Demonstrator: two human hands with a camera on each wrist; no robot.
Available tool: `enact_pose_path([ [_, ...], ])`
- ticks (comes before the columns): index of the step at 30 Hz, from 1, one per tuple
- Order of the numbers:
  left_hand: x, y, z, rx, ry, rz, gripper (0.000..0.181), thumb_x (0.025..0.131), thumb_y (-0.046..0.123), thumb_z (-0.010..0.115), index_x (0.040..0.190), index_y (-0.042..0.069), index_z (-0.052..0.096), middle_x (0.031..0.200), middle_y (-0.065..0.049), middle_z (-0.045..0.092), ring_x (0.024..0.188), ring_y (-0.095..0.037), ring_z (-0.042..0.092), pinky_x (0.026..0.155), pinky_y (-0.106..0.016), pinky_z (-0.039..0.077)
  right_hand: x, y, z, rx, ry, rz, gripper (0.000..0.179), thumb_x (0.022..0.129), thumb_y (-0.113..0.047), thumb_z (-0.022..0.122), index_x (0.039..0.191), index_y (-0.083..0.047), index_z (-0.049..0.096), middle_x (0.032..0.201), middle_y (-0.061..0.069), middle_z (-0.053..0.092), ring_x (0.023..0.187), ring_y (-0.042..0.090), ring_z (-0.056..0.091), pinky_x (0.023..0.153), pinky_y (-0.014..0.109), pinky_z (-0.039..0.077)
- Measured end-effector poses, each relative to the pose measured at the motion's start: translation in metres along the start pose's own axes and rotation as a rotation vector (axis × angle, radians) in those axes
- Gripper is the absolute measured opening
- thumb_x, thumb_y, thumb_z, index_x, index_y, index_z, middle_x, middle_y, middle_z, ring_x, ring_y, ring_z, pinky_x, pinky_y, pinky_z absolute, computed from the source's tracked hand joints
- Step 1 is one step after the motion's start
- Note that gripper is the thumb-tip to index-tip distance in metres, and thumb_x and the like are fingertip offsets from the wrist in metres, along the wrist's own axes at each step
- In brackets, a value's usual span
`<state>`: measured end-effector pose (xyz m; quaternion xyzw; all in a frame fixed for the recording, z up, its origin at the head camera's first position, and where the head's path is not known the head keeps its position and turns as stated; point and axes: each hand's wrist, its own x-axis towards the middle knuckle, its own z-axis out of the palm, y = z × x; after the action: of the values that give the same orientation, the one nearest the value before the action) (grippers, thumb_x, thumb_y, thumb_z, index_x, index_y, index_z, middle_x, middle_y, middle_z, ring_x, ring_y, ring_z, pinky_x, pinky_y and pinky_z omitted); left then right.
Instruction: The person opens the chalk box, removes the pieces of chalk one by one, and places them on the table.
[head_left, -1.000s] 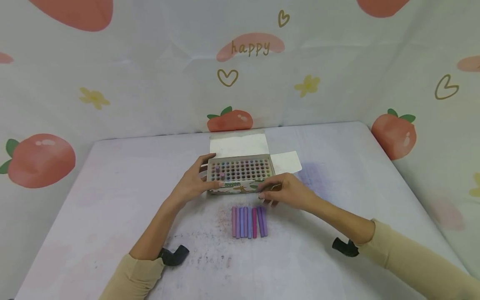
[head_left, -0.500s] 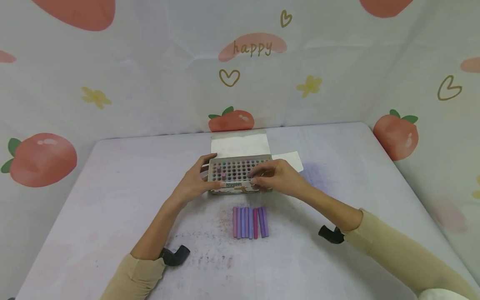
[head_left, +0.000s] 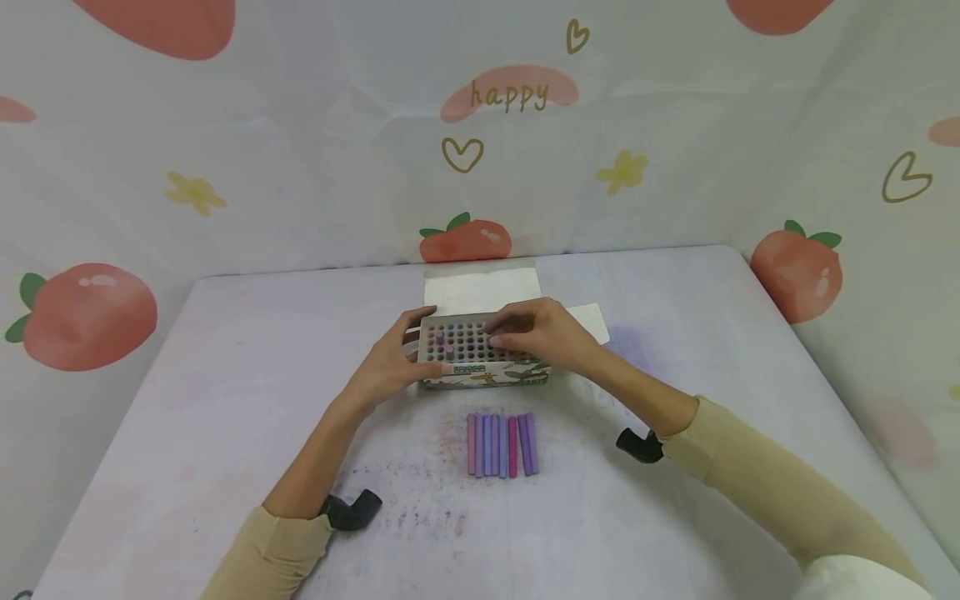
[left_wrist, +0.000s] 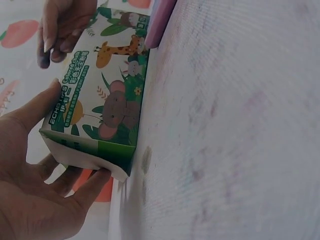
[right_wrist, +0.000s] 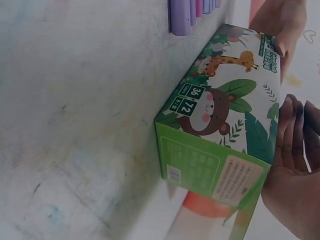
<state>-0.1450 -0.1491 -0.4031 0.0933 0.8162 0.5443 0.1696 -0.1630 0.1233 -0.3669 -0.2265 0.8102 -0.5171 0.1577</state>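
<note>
A chalk box [head_left: 487, 377] with animal pictures stands on the table, its top showing rows of round holes. Two chalk sticks [head_left: 448, 350] poke up near its left end. My left hand [head_left: 390, 360] grips that end, thumb on the front edge and fingers behind. Over the right part of the holes is my right hand [head_left: 542, 330], thumb and index fingertips close together; I see no chalk between them. In the right wrist view, its fingers [right_wrist: 295, 130] lie behind the box top. Purple, blue and pink chalk sticks [head_left: 502, 446] lie side by side before the box.
The box's white lid [head_left: 480, 287] is folded back, and a side flap [head_left: 594, 321] sticks out to the right. Chalk dust marks the tablecloth [head_left: 405, 533]. A patterned cloth [head_left: 322, 167] hangs behind the table.
My right hand has moved from the box's front right corner up and left over the holes. The left hand keeps its grip, and the row of chalk looks the same.
</note>
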Motion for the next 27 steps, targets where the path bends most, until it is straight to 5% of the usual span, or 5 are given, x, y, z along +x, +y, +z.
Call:
enact_pose_path([
  [16, 0.0, 0.002, 0.001, 0.008, -0.002, -0.006, 0.094, 0.081, 0.027, 0.085, 0.155, 0.026, 0.028, 0.157, -0.006, 0.029, 0.145, -0.034, 0.03, 0.114, -0.05, 0.036, 0.029, 0.007, 0.016, -0.009, -0.044, -0.09, 0.021, 0.09, -0.006, 0.072, 0.112, -0.005, 0.074, 0.099, 0.007, 0.074, 0.09, 0.016, 0.07, 0.08, 0.031, 0.058],
  [27, 0.0, 0.001, 0.0, 0.01, 0.001, -0.011, 0.092, 0.081, 0.026, 0.085, 0.155, 0.026, 0.029, 0.157, -0.005, 0.029, 0.145, -0.033, 0.03, 0.115, -0.048, 0.036, 0.038, 0.006, 0.027, -0.043, -0.089, -0.056, 0.023, 0.089, -0.004, 0.073, 0.113, -0.005, 0.074, 0.102, 0.002, 0.075, 0.092, 0.012, 0.071, 0.078, 0.027, 0.058],
])
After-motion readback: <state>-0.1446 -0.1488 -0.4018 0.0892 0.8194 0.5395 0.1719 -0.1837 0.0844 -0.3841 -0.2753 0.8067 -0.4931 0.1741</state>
